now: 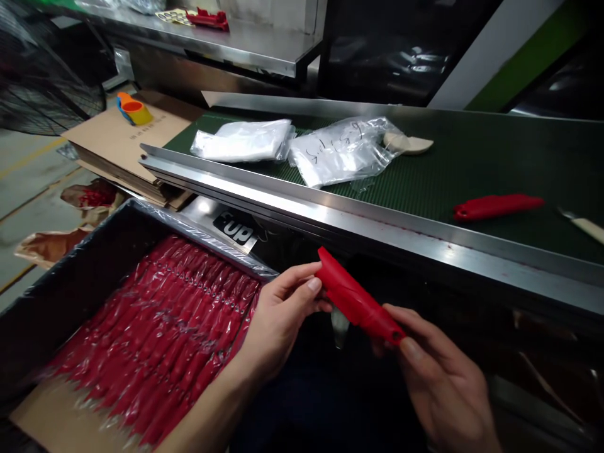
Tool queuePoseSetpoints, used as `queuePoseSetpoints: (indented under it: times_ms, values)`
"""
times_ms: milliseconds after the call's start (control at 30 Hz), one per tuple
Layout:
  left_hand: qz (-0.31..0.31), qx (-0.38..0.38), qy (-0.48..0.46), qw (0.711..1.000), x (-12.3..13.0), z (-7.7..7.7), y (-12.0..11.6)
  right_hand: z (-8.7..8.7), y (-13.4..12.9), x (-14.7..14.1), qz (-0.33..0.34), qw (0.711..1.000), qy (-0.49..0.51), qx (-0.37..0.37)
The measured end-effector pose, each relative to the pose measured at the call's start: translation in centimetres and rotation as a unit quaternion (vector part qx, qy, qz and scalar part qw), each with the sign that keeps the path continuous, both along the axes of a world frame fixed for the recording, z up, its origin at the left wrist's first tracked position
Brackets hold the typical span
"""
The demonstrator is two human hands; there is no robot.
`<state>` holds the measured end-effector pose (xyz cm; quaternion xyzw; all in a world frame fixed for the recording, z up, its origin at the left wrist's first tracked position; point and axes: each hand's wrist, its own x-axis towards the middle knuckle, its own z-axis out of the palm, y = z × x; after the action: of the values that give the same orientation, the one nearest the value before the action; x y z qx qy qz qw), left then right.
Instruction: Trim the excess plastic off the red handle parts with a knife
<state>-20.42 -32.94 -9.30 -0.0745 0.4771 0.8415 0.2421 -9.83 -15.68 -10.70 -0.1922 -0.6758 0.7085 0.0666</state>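
Presently gripping the red part [352, 296] near both ends, with fingers [302, 272] of left hand [283, 308] and right hand [438, 371] closed on it, in midair on the near side of the rail [321, 204]. Could slip and drop upon loosening either pinch, or perhaps scrape against the metal edge if swung forward too low.

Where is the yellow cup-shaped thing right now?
In the head view's upper left, the yellow cup-shaped thing sits on the stacked cardboard, left of the green belt.
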Motion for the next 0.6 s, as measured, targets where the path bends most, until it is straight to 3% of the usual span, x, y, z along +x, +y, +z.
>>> queuePoseSetpoints:
  times_ms: [167,600]
  values:
    - [-0.026,-0.01,0.002,1.0,0.3,0.3,-0.3,1.0,0.1,-1.0,-0.053,0.986,-0.043,-0.15]
    - [-0.009,-0.025,-0.019,0.999,0.1,0.1,-0.9,1.5,-0.4,-2.6,-0.029,0.98,-0.056,-0.189]
